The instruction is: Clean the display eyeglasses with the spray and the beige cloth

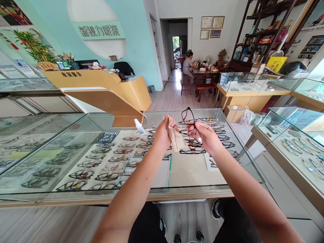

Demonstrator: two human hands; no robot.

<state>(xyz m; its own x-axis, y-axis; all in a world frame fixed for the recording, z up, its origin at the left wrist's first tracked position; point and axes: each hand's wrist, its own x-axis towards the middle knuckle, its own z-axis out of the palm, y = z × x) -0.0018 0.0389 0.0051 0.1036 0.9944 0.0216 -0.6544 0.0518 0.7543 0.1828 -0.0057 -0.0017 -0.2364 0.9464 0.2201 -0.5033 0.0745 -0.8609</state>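
Nearest me, the worker's two bare forearms reach over the front edge of a long glass-topped bench [202,195] with pale wooden trim. The left hand [163,133] has its fingers folded together on a soft beige cloth [179,141], which hangs loosely below them. The right hand [206,135] pinches a pair of thin black-framed glasses [193,118] between thumb and fingers, standing it on end, one lens above the other, over the far part of the bench. The cloth is just beside the lower lens; from here I cannot tell whether they touch.

I judge this to be the lens-wiping step, with the upper lens left uncovered. A further wipe would call for the right fingers to keep the frame steady by its rim while the left ones bring the cloth round a lens, pressing lightly so the slim frame does not flex.

Under the glass lie rows of folded spectacles [107,177]. Beyond most of them, near the bench's back edge, a small white plastic bottle [139,127] stands within reach of the left hand.

Farther off is a curved, light-wood reception desk [135,92], and at the back a seated person [188,65] faces a dark wooden table [206,71].
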